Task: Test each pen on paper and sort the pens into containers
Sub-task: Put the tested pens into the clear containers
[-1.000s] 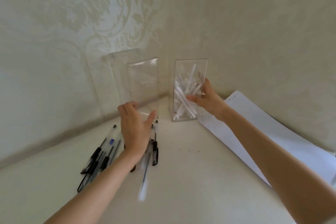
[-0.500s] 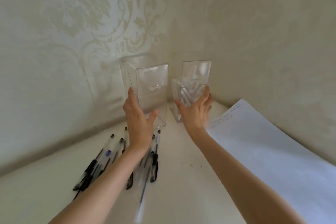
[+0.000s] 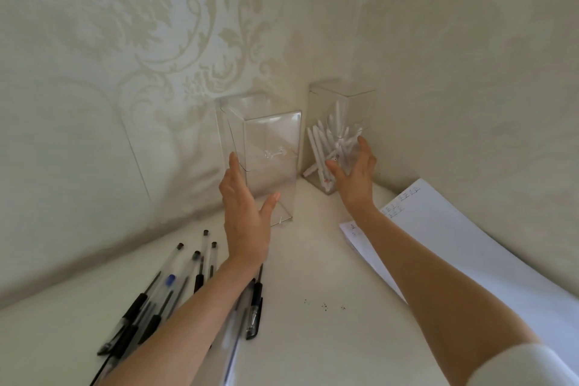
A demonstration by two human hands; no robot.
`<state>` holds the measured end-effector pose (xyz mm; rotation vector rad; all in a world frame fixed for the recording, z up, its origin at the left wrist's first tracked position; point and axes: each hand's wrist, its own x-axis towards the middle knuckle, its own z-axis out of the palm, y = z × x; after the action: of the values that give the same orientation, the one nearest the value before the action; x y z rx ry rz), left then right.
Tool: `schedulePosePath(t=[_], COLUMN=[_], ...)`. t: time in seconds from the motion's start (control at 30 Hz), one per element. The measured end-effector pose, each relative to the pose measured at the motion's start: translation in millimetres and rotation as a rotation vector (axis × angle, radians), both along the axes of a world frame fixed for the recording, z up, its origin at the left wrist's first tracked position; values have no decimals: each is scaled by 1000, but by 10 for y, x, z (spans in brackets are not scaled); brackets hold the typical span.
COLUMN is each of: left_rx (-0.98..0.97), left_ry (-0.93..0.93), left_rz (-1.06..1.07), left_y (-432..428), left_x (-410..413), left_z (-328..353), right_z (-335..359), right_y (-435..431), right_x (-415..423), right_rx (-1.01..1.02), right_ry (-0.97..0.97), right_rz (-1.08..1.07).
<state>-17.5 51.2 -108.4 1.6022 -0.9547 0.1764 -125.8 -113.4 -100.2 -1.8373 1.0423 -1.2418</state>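
Here, in the head view, the left hand is held with fingers spread at the empty clear container; the right hand is likewise splayed at the container of white pens. Loose pens are laid on the tabletop, paper at right.

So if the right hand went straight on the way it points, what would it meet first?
The right hand would meet the container of white pens, at its front wall; it looks close, depth unclear.

Pens partly under left forearm, paper cut off right, writing illegible
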Motion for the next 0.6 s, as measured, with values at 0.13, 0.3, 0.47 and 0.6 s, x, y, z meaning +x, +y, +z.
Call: schedulePosePath(t=[0.13,0.3,0.47,0.6], left_rx=[-3,-8,114,194], left_ry=[34,93,191,133], left_rz=[-23,-208,-358,-384], left_y=[4,76,200,253], left_x=[7,91,99,58], left_z=[-5,9,13,14], right_z=[110,501,413,396], right_y=[177,932,1385,1458], right_x=[12,-49,-200,-375], right_rx=[-45,-20,61,4], right_ry=[36,-67,-118,-100], right_rz=[-94,341,363,358])
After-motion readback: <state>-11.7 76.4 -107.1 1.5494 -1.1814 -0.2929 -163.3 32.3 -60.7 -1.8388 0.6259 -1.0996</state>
